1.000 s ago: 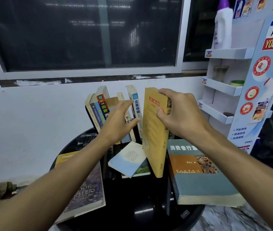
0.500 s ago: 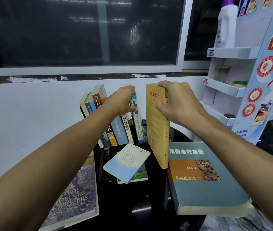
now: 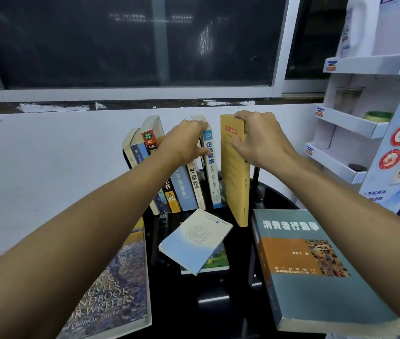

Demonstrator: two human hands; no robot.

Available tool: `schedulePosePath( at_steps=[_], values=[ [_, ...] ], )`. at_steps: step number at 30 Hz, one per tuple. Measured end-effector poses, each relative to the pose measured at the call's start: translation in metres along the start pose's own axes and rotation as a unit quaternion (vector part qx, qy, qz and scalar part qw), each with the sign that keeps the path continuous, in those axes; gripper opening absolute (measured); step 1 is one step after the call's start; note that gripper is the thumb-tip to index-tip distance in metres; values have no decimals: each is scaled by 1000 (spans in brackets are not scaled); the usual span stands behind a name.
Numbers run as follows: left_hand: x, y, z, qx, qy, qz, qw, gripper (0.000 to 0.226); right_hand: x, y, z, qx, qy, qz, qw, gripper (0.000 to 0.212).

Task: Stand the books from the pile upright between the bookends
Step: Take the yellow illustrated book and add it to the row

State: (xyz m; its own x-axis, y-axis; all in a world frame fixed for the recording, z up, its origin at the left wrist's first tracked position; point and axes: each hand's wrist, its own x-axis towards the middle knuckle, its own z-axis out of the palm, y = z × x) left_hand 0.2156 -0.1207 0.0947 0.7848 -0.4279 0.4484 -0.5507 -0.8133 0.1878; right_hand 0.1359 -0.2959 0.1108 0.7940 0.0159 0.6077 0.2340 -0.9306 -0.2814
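Observation:
A row of several books (image 3: 184, 187) stands leaning left at the back of a black round table (image 3: 218, 304). My left hand (image 3: 184, 143) rests on the top of the row, fingers against the white-and-blue spined book (image 3: 212, 177). My right hand (image 3: 260, 140) grips the top of a yellow book (image 3: 234, 182), held upright just right of that row. A black bookend (image 3: 256, 177) shows as a thin edge behind the yellow book. A light blue paperback (image 3: 194, 243) lies tilted on a green-covered book (image 3: 216, 261).
A large grey-blue book (image 3: 316, 285) lies flat at the table's right edge. A writers' handbook (image 3: 111, 297) lies at the left edge. A white cardboard display shelf (image 3: 355, 128) stands to the right. A white wall and dark window are close behind.
Both hands have moved farther back. My left hand has risen to the top of the leaning row, and the yellow book now stands upright closer beside it.

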Motion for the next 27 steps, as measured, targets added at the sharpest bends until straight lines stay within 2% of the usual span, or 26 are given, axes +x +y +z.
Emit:
schedulePosePath(
  at_steps=[5, 16, 27],
  values=[
    [0, -5, 0, -20, 16, -6, 1000, 43, 6, 2, 16, 20, 10, 2, 1000, 35],
    [3, -6, 2, -18, 22, -14, 999, 34, 17, 3, 50, 38, 44, 7, 998, 49],
    [3, -7, 5, -24, 27, -7, 999, 33, 30, 10, 67, 45, 41, 16, 998, 50]
  ],
)
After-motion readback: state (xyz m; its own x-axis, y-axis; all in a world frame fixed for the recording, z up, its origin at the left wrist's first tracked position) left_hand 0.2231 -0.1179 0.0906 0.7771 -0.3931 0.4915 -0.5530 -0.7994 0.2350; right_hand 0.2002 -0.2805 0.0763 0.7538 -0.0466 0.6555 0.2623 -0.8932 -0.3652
